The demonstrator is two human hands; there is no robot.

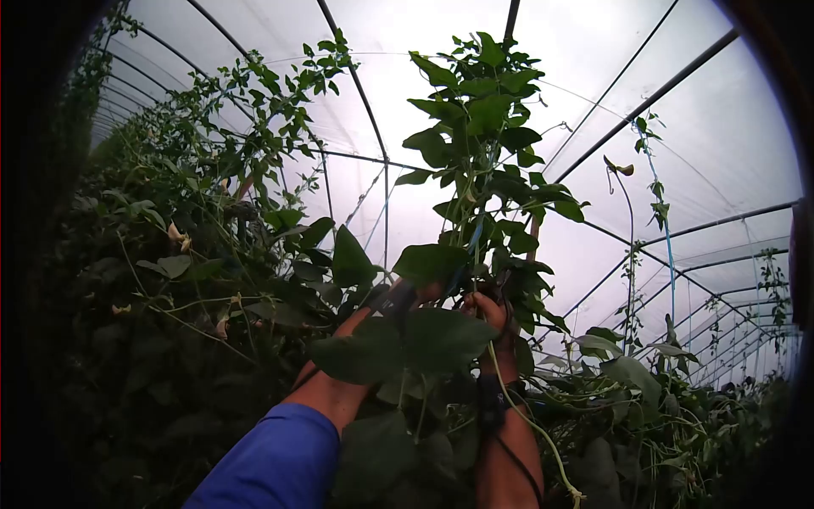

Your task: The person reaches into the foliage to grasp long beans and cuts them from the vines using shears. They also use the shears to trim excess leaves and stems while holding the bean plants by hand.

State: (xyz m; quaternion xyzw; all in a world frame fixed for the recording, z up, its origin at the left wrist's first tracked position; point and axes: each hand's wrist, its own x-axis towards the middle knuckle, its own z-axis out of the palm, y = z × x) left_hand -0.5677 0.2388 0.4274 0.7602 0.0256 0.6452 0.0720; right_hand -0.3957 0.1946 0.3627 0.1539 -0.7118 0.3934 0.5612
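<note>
A tall climbing vine (487, 114) with broad green leaves rises in front of me along a blue string (476, 231). Both of my hands are in among its stems at mid-height. Leaves cover most of my left hand (428, 293), so its fingers are hidden. My right hand (486, 310) is closed, with fingers curled beside the stems; what lies between them is too small to make out. Just below, a large leaf (445, 339) hangs in front of my wrists. A long, thin, pale green strand (538, 433), pod or stem, runs down past my right forearm.
Dense foliage (170, 339) with a few pale blossoms (178, 236) fills the left side. More leafy plants (636, 382) grow low on the right. Dark metal hoops (653, 102) carry a whitish plastic cover overhead. A thin vine on a blue string (668, 246) hangs at right.
</note>
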